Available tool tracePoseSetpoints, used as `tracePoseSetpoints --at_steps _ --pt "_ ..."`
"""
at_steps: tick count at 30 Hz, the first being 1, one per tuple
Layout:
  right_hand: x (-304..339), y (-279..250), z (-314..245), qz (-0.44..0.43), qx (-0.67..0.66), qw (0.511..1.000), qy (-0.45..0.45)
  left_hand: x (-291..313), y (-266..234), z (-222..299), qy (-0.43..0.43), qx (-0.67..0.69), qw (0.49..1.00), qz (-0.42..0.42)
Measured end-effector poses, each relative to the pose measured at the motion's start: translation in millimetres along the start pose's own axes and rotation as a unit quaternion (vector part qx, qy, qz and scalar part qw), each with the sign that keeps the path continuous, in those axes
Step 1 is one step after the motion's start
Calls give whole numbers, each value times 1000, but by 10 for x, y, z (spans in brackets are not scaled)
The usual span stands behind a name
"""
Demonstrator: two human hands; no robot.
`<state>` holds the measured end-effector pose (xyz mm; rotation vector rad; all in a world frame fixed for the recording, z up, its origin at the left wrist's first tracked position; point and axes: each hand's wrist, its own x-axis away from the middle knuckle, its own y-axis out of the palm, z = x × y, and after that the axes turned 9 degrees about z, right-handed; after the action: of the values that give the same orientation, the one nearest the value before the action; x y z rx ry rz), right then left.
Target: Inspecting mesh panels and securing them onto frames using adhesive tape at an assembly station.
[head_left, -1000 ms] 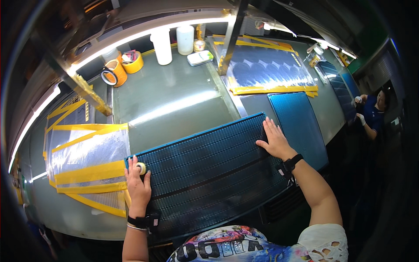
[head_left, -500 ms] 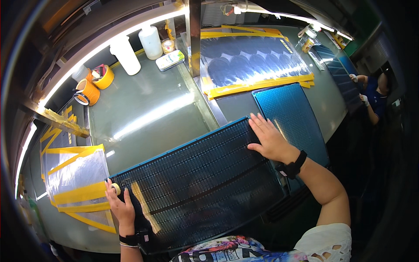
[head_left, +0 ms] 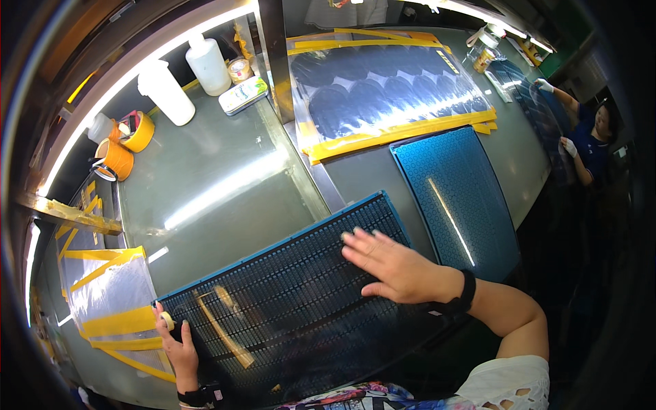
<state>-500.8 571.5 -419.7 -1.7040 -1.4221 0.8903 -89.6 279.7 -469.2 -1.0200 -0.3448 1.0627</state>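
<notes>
A large dark panel (head_left: 273, 294) with rows of small slots and a thin blue rim lies in front of me, its near part in shadow. My right hand (head_left: 400, 270) is over its right half with fingers stretched and palm down; whether it touches the surface I cannot tell. At the panel's left edge is my left hand (head_left: 179, 345), its fingers extended along the edge and the thumb apart. A small pale-yellow roll (head_left: 166, 321) sits around a left finger. Light reflects off the panel near that hand.
Right of the panel lies a blue patterned sheet (head_left: 458, 198). Beyond it is a plastic-covered dark sheet (head_left: 383, 89) edged in yellow tape. White bottles (head_left: 167, 92), a tin (head_left: 244, 96) and tape rolls (head_left: 113, 158) stand at the back left. A gloved co-worker (head_left: 591, 140) handles a dark sheet at far right.
My right hand has left the panel's far right corner and moved inward over its surface. The left hand stays at the left edge. The whole view has shifted slightly.
</notes>
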Motion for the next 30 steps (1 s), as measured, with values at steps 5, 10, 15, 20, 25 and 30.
tracePoseSetpoints --at_steps 5,10,15,20,25,30 --pt "41 -112 163 59 68 991 103 -36 -52 38 2 -21 1000 -9" --pt "15 -59 179 48 82 994 60 -25 -20 42 23 -56 998 -11" --pt "-119 -29 116 14 69 997 17 -15 -22 31 30 -45 998 -10" --pt "-230 6 40 -20 77 997 -25 -28 -32 58 12 -44 999 -15" --pt "-263 16 -18 -41 109 993 -28 -36 -46 70 5 -34 999 -19" --pt "-265 17 -32 -42 117 992 -26 -37 -51 73 6 -51 998 -21"
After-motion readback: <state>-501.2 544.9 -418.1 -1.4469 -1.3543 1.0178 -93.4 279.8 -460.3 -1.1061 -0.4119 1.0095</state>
